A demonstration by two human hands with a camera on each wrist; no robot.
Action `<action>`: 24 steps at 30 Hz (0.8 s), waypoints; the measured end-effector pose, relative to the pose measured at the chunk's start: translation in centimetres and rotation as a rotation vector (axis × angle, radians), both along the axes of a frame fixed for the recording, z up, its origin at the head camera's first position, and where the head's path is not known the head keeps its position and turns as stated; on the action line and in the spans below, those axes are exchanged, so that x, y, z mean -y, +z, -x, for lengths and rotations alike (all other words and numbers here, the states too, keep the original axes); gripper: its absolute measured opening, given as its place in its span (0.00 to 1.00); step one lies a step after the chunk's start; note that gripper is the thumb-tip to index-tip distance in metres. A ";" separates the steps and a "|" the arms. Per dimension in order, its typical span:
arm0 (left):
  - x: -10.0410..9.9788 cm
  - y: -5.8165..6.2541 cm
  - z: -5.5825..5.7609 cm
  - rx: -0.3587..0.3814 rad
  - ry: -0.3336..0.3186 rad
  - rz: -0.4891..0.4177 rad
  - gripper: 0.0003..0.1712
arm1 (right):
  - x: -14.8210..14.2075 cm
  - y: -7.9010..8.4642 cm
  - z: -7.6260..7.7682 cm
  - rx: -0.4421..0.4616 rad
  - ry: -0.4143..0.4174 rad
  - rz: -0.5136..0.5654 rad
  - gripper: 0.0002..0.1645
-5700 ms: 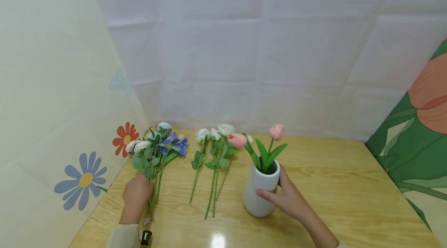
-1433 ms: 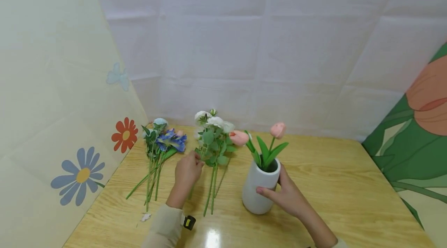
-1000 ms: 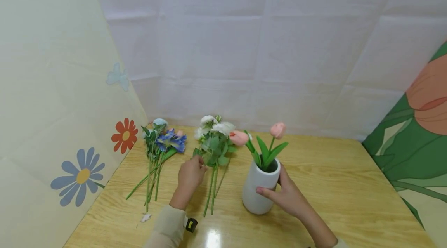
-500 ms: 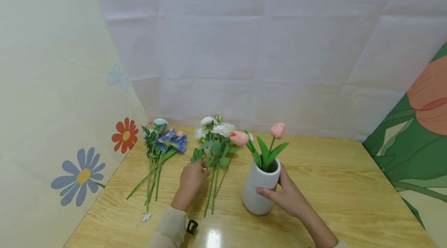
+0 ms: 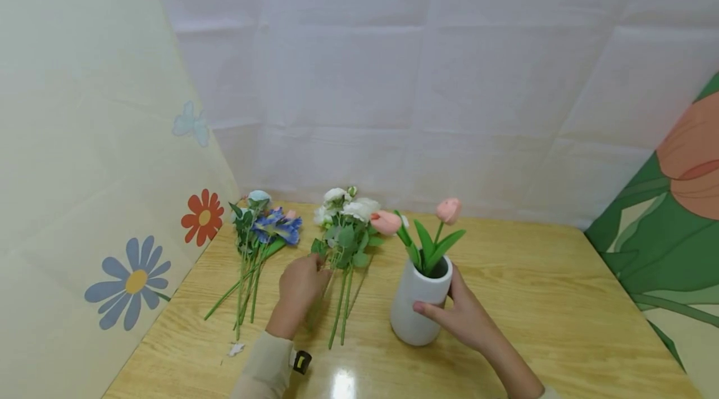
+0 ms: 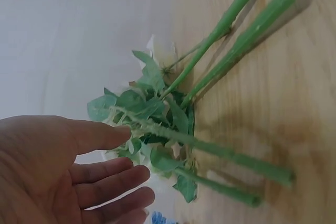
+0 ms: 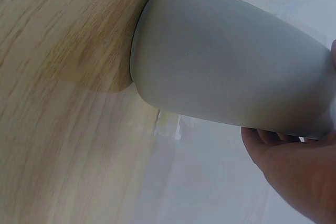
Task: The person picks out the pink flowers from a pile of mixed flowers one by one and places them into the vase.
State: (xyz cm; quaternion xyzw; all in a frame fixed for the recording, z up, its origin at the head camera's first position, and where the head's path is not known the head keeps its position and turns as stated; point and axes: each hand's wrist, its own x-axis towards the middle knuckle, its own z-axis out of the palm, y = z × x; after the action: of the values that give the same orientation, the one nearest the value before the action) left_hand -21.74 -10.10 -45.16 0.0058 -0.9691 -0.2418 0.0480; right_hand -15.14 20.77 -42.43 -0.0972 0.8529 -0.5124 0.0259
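Note:
In the head view my left hand [image 5: 300, 286] is beside the white roses [image 5: 359, 208] lying mid-table. The left wrist view shows its fingers loosely extended and apart, the thumb tip right by a green stem [image 6: 226, 152]. No stem lies within the fingers. Green leaves [image 6: 149, 106] spread beyond the hand. My right hand [image 5: 469, 318] grips the white vase [image 5: 415, 311], thumb across its front and fingers round the far side. The vase stands upright, holding two pink tulips [image 5: 448, 210] with green leaves. In the right wrist view, the vase wall [image 7: 226, 61] fills the middle.
To the left lies another bunch with a blue flower [image 5: 277, 227], pale blue blooms [image 5: 258, 196] and crossed stems. A small white scrap [image 5: 235, 349] sits near the front left. White cloth [image 5: 348, 74] hangs behind the wooden table [image 5: 533, 299], with printed panels on both sides.
My left hand moved right from the left bunch, bringing white roses to the middle group, and has let go, drawing back slightly left. My right hand still grips the vase in place.

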 end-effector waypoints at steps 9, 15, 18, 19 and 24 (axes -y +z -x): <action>2.2 0.8 -0.1 -0.068 0.035 0.085 0.19 | -0.1 -0.3 0.0 -0.012 -0.007 0.000 0.61; 3.9 1.2 -0.4 -0.108 0.059 0.112 0.18 | 0.0 -0.4 0.1 -0.015 -0.007 -0.001 0.62; 4.8 1.5 -0.5 -0.099 0.070 0.117 0.19 | 0.0 -0.4 0.1 -0.015 -0.004 -0.004 0.62; 5.1 1.6 -0.5 -0.093 0.071 0.124 0.19 | 0.0 -0.4 0.1 -0.015 -0.004 -0.004 0.62; 6.6 1.7 -0.7 -0.059 0.090 0.150 0.20 | 0.0 -0.3 0.1 -0.018 -0.004 -0.005 0.61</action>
State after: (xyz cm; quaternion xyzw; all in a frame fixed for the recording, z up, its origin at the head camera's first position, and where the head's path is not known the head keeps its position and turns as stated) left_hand -21.08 -16.74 -43.47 0.0386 -0.9814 -0.1662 0.0874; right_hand -15.23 20.82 -42.75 -0.1000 0.8545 -0.5095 0.0174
